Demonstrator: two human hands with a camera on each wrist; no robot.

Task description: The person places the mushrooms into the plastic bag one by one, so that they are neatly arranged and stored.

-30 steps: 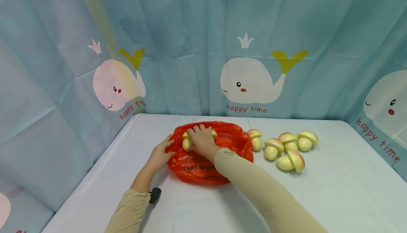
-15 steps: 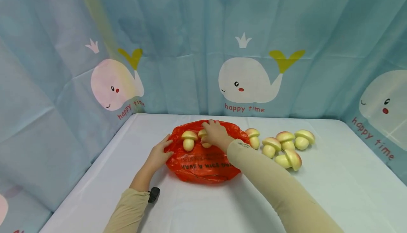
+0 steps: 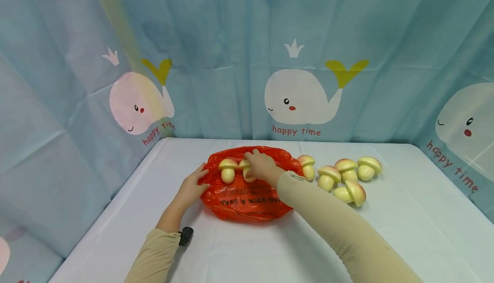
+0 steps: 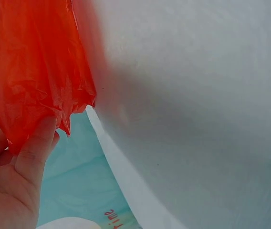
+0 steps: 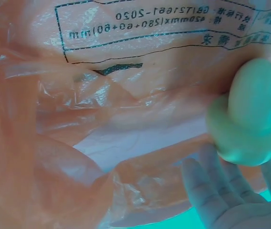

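A red plastic bag with printed lettering lies on the table, its mouth spread toward the back. My left hand grips the bag's left edge; in the left wrist view the thumb presses on the film with fingers behind it. Inside the bag, a toy mushroom in pale yellow lies with its cap toward the back. Just right of it, my right hand holds a second toy mushroom, partly hidden by the hand. In the right wrist view, fingers reach around that mushroom's cap.
To the right of the bag lie several more toy mushrooms on the white table, one right by the bag's edge. A blue curtain with whale prints stands behind the table.
My right hand has moved a little right, from over the left mushroom to the second one, uncovering the left one. My left hand stays at the bag's edge.
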